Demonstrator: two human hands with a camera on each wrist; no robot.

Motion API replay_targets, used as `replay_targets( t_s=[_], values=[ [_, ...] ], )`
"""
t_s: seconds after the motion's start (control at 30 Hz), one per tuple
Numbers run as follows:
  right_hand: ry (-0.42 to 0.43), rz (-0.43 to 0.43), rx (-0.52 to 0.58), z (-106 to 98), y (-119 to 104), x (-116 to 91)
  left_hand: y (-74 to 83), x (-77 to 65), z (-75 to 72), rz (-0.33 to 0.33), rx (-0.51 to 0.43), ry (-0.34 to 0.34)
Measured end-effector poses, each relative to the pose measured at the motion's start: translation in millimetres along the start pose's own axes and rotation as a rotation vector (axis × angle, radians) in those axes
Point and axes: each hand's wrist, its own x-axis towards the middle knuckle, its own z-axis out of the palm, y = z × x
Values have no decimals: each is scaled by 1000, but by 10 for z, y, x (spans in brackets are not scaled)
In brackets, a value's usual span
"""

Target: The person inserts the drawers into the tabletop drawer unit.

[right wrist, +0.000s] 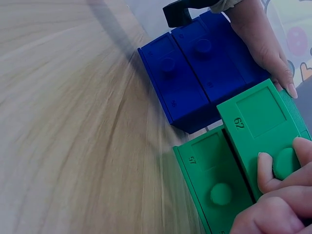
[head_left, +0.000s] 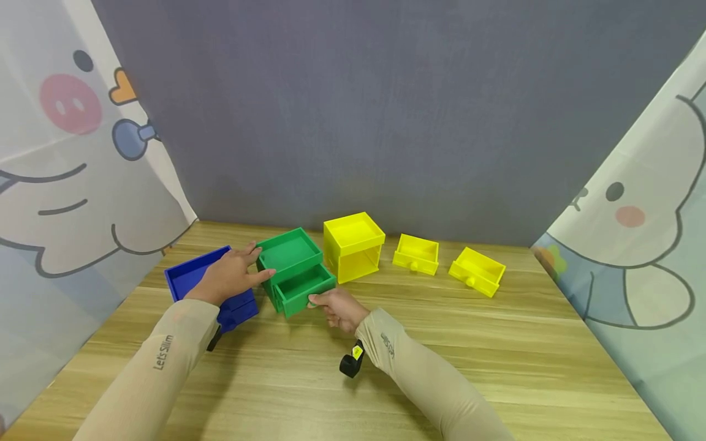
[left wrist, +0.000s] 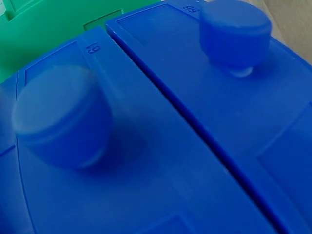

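A green two-drawer cabinet (head_left: pixel 288 252) stands in the middle left of the table, its upper drawer (head_left: pixel 293 304) pulled partway out. My right hand (head_left: pixel 341 309) pinches the round knob (right wrist: pixel 286 164) of that drawer, which is marked 62 in the right wrist view. Below it the lower green drawer (right wrist: pixel 202 168), marked 57, is in its slot. My left hand (head_left: pixel 227 277) reaches over the blue cabinet (head_left: pixel 192 277), with extended fingers and thumb at the green cabinet's left edge. Two blue knobs (left wrist: pixel 63 117) fill the left wrist view.
Right of the green cabinet is a yellow cabinet (head_left: pixel 353 233) with an open front. Two separate yellow drawers (head_left: pixel 415 264) (head_left: pixel 475 283) lie on the wooden table (head_left: pixel 496 361) further right. A grey wall (head_left: pixel 386 122) rises behind, with printed cloths at both sides.
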Motion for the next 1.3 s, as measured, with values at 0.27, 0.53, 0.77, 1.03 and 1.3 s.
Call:
replay_targets(
  t_s=[0.27, 0.53, 0.77, 1.03, 1.3],
  values=[
    [-24, 33, 36, -2, -2, 28, -2, 0, 5, -2, 10, 4],
    [-14, 47, 26, -2, 8, 72, -18, 10, 13, -8, 2, -1],
    [-17, 37, -2, 21, -11, 116, -13, 7, 32, 5, -4, 15],
    [-1, 46, -9, 46, -46, 157, -7, -3, 14, 6, -10, 6],
    [3, 49, -23, 58, -84, 198, 9, 3, -10, 10, -21, 4]
  ],
)
